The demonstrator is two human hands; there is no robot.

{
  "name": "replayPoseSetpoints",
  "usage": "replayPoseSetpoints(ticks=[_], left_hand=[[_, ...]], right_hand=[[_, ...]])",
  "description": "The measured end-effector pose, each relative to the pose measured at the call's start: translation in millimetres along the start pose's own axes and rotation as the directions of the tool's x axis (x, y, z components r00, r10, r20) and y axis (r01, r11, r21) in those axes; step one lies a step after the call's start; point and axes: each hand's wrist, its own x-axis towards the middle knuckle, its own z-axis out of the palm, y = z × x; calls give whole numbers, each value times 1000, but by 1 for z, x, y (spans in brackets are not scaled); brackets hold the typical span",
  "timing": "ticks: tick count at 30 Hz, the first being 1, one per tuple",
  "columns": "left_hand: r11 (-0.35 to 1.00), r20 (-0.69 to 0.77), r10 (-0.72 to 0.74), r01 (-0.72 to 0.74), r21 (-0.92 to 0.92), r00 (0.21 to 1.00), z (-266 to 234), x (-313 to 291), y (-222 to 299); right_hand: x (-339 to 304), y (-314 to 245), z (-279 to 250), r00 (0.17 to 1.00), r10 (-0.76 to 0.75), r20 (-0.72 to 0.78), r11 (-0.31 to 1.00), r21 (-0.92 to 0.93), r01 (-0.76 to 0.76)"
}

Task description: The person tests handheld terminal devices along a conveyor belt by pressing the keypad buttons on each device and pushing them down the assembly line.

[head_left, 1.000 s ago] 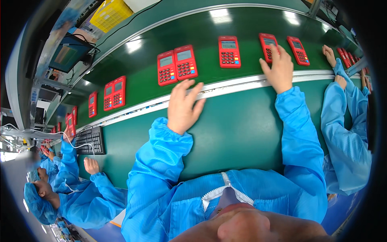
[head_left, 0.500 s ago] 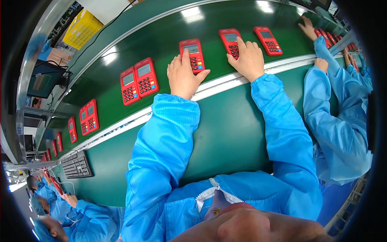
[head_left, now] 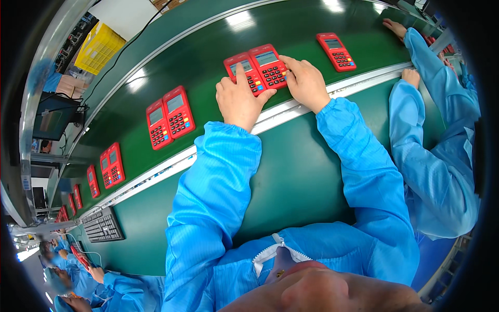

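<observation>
Two red card payment terminals stand side by side and touching in front of me, screens and keypads up. On the left terminal (head_left: 251, 74) my left hand (head_left: 239, 101) lies with its fingers spread, index finger over the screen and thumb by the lower keys. My right hand (head_left: 306, 83) is at the outer edge of the right terminal (head_left: 270, 66), its fingers stretched and the index fingertip touching the upper right side. Neither hand wraps round anything. Farther right lies a single red payment terminal (head_left: 336, 52), apart from both hands.
A paired set of red terminals (head_left: 170, 117) lies left, with another pair (head_left: 112, 165) and several more along the green belt (head_left: 208, 99). A metal rail (head_left: 283, 112) edges it. A black keyboard (head_left: 103, 225) sits lower left. Co-workers in blue sleeves (head_left: 431, 161) flank me.
My right hand has moved left with the right terminal, closing the gap to the left one. The co-worker's far hand at the right has moved down a little.
</observation>
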Motion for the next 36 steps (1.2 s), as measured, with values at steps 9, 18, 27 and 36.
replayPoseSetpoints(ticks=[9, 18, 27, 36], left_hand=[[975, -22, 177, -178, -133, 984, -6, -3, -34], [965, 16, 241, -238, -111, 970, -15, -20, -55], [947, 74, 320, -318, -37, 944, -33, -62, -52], [934, 66, 347, -352, 69, 935, -40, -64, -52]], right_hand=[[-1, 10, -14, 995, -84, 58, 995, 67, 80], [0, -6, -8, 996, -20, 91, 1000, -16, 22], [-21, -10, -23, 954, -243, 174, 967, -28, 251], [-17, -24, -26, 938, -284, 198, 955, -33, 296]])
